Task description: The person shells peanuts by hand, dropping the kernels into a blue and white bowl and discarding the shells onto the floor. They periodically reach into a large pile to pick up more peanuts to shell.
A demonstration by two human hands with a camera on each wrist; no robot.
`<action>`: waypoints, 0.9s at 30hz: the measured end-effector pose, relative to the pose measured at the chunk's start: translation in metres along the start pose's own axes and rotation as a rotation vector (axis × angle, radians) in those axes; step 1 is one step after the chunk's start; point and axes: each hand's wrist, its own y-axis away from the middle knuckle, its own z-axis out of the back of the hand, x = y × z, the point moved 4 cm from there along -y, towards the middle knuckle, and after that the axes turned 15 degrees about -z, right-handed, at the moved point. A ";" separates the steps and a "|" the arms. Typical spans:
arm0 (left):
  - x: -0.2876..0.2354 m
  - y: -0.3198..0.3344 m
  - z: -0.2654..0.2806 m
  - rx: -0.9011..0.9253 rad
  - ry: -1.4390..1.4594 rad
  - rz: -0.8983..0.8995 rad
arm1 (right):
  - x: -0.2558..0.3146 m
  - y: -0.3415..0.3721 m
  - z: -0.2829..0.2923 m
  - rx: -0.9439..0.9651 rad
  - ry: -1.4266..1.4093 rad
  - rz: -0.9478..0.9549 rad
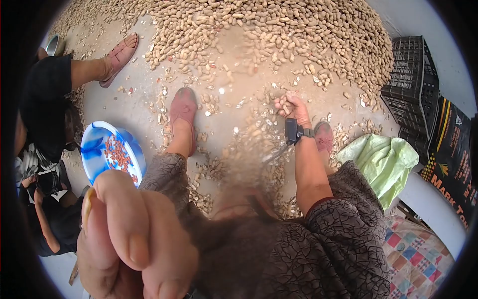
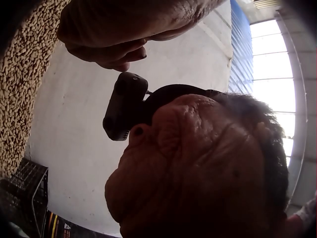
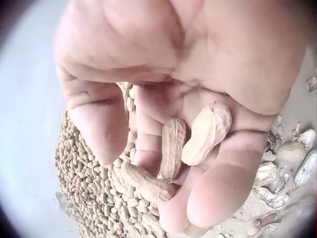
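Three unshelled peanuts [image 3: 207,134] lie in the curled fingers of my right hand [image 3: 198,119], which cradles them low over the floor. In the head view this right hand [image 1: 293,104] is out ahead of me, a strapped camera on its wrist. My left hand [image 1: 139,234] is raised close to the head camera, its fingers bent, with no object showing in them. From the left wrist view, the left hand [image 2: 124,32] is just above the camera [image 2: 125,106] on my head.
A large heap of peanuts [image 1: 279,30] spreads ahead. Broken shells [image 1: 264,149] litter the floor between my feet. A blue-white basin [image 1: 92,154] with red kernels [image 1: 118,153] stands left, near another person's leg [image 1: 89,72]. Black crates [image 1: 411,74] and a green sack [image 1: 381,159] are right.
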 end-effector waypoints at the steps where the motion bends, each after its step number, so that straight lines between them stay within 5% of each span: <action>1: 0.000 0.000 0.000 -0.005 0.001 0.001 | -0.002 0.000 0.003 -0.135 0.054 -0.023; 5: 0.002 -0.001 -0.001 -0.001 0.009 0.008 | -0.014 -0.052 0.030 -0.279 0.575 0.108; 6: 0.003 -0.001 -0.001 0.014 0.016 0.015 | -0.016 -0.065 0.034 -0.409 0.792 0.269; 7: 0.003 -0.001 -0.002 0.015 0.015 0.015 | -0.015 -0.065 0.025 -0.539 1.007 0.432; 10: 0.002 -0.001 -0.002 -0.033 0.016 0.018 | -0.015 -0.040 -0.007 -0.712 1.264 0.516; 19: -0.002 0.000 -0.001 -0.037 -0.009 0.050 | -0.024 -0.027 -0.035 -0.892 1.486 0.625; 20: -0.002 0.001 0.001 -0.053 0.015 0.050 | -0.026 -0.037 -0.020 -0.891 1.485 0.633; 22: -0.006 0.001 0.005 -0.059 0.043 0.040 | -0.038 -0.078 0.017 -0.295 1.267 0.484; 23: -0.007 0.001 0.006 -0.008 0.032 0.037 | -0.023 -0.050 -0.008 -0.297 1.272 0.500; 25: -0.007 0.001 0.009 0.088 0.059 0.001 | -0.008 0.008 -0.043 -0.080 0.253 -0.056; 27: -0.007 0.003 0.005 0.025 0.096 -0.002 | 0.007 0.029 -0.064 0.029 0.180 -0.054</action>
